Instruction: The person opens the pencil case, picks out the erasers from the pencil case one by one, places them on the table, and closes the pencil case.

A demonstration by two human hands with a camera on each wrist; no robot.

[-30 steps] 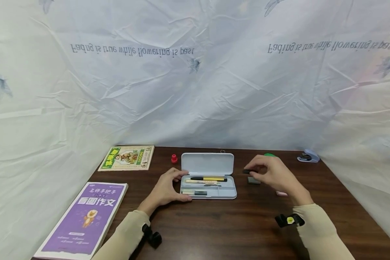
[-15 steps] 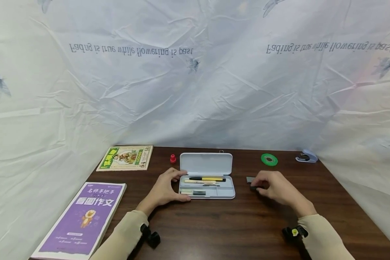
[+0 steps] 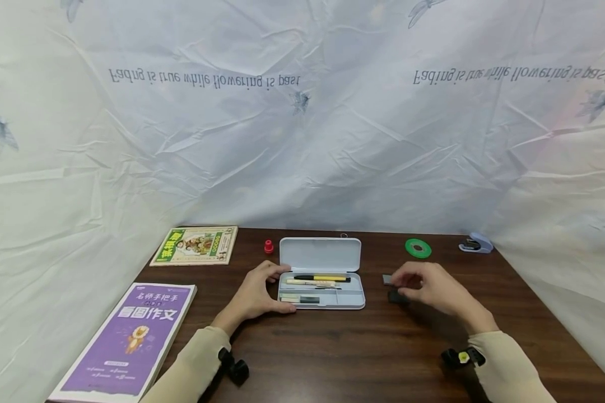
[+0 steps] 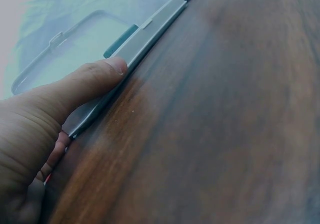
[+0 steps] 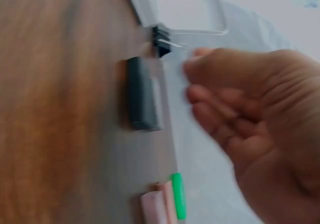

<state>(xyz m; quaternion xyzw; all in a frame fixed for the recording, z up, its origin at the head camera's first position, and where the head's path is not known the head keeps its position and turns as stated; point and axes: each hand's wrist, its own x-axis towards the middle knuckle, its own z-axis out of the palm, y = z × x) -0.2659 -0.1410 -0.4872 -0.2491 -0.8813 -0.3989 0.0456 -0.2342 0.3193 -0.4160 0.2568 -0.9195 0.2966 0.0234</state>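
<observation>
A pale pencil case (image 3: 321, 291) lies with its lid raised, holding a yellow-and-black pen (image 3: 322, 277), a cream pen and a small green-and-white eraser (image 3: 300, 299). My left hand (image 3: 256, 292) grips the case's left end; in the left wrist view the thumb presses its front edge. A dark rectangular block (image 5: 141, 93), likely an eraser, lies on the table right of the case. Just above it hovers my right hand (image 3: 433, 288), fingers loosely bent, apart from the block and holding nothing. A grey block (image 3: 387, 279) lies behind the dark one, partly hidden by the fingers.
A green tape roll (image 3: 418, 248) and a light-blue stapler (image 3: 476, 243) lie at the back right. A pinkish block (image 5: 153, 206) shows in the right wrist view. A red cap-like piece (image 3: 268, 246), a booklet (image 3: 196, 245) and a purple book (image 3: 126, 338) are left.
My right hand has brought the dark block nearer, set it down in front of the grey block and let go, lifting slightly. The left hand stays on the case.
</observation>
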